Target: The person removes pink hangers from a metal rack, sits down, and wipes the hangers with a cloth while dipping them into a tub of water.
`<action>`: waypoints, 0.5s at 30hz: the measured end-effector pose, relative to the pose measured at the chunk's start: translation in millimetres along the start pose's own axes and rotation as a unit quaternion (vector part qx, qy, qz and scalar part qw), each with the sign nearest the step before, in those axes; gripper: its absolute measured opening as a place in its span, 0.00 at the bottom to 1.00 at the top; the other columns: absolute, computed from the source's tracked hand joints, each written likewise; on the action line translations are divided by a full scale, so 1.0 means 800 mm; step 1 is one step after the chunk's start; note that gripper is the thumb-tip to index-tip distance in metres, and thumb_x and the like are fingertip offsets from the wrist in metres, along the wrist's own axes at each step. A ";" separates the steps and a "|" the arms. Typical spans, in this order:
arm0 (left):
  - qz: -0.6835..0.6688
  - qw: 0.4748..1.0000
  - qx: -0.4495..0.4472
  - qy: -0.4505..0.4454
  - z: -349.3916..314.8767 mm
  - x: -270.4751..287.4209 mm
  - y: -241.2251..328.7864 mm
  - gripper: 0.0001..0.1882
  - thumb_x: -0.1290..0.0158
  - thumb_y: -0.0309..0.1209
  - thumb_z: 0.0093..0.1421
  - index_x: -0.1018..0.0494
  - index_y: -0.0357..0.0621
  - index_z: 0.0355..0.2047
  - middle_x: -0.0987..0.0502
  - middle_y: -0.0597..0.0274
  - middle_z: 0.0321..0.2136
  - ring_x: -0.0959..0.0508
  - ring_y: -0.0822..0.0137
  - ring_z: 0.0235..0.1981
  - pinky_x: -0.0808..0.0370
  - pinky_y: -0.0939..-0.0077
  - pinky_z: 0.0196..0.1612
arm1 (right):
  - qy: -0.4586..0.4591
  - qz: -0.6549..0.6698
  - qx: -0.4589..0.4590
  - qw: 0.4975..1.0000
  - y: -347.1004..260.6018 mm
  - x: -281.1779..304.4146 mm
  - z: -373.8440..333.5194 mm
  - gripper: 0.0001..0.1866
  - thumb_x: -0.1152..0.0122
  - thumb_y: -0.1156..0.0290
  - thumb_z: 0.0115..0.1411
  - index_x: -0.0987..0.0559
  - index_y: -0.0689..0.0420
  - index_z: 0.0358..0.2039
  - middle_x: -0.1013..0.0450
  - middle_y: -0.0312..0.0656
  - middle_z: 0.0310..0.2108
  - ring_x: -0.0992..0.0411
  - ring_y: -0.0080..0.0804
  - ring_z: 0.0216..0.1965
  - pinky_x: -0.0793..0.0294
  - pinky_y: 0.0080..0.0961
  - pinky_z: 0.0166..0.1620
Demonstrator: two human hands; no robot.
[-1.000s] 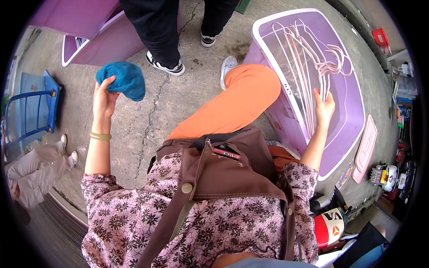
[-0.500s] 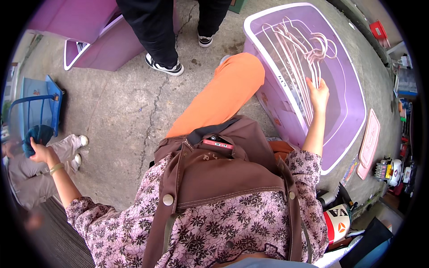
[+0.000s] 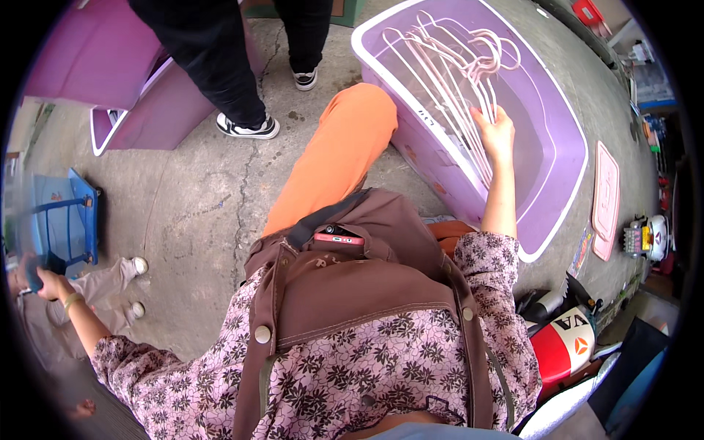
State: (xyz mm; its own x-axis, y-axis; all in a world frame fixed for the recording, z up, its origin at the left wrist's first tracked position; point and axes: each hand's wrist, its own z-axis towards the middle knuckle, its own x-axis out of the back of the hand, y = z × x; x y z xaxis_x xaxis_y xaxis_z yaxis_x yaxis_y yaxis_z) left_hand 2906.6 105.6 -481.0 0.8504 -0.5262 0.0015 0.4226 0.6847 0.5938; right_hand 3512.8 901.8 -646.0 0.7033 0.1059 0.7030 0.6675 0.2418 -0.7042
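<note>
My right hand (image 3: 495, 132) is closed around several pale pink clothes hangers (image 3: 458, 73), gripping them near their hook ends. They lean inside a large purple plastic tub (image 3: 539, 213) on my right. Stretched far out to the left, my left hand (image 3: 53, 284) is closed on a dark teal cloth bundle (image 3: 47, 267), whose exact kind I cannot make out. Beside that bundle, at the blurred left rim, is a person in light trousers (image 3: 92, 293). A skin-coloured patch there may be that person's hand.
Ahead stands another person in black trousers (image 3: 213, 59). More purple tubs (image 3: 158, 110) are at the upper left, and a blue cart (image 3: 81, 220) stands at the left. A pink lid (image 3: 606, 202) lies right of my tub. A red-and-white container (image 3: 557, 348) and a saw (image 3: 559, 297) are near my right elbow.
My left hand has moved down and outward with the teal cloth bundle, toward the person at the left. My right hand still grips the hangers. The whole view has shifted a little.
</note>
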 end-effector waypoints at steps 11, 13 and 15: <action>-0.522 0.504 0.335 -0.600 -0.409 -0.126 0.533 0.26 0.65 0.29 0.64 0.54 0.31 0.59 0.51 0.42 0.60 0.50 0.52 0.63 0.51 0.62 0.65 | 0.069 -0.024 -0.068 0.995 0.037 0.051 0.001 0.20 0.35 0.54 0.44 0.22 0.57 0.31 0.24 0.43 0.27 0.25 0.32 0.33 0.30 0.27 0.39; -0.539 0.278 0.338 -0.720 -0.519 -0.116 0.657 0.24 0.65 0.31 0.64 0.49 0.29 0.57 0.42 0.40 0.56 0.40 0.53 0.58 0.45 0.63 0.62 | 0.087 0.017 -0.072 0.993 0.055 0.064 0.003 0.21 0.35 0.54 0.44 0.22 0.58 0.32 0.23 0.43 0.28 0.25 0.32 0.33 0.29 0.28 0.39; -0.483 0.067 0.331 -0.808 -0.616 -0.105 0.743 0.24 0.63 0.34 0.64 0.45 0.29 0.56 0.37 0.41 0.53 0.33 0.52 0.53 0.38 0.66 0.58 | 0.090 0.036 -0.074 0.992 0.038 0.072 0.006 0.21 0.35 0.55 0.45 0.22 0.58 0.33 0.23 0.43 0.28 0.25 0.32 0.33 0.29 0.28 0.39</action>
State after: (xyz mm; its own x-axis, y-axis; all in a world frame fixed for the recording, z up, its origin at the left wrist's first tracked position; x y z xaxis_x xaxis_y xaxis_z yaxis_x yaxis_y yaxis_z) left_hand 3240.8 805.2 -524.8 -0.8432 0.1024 -0.5278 -0.5260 0.0464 0.8492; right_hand 3572.7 920.0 -626.4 0.7744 -0.0593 0.6299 0.6326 0.0933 -0.7689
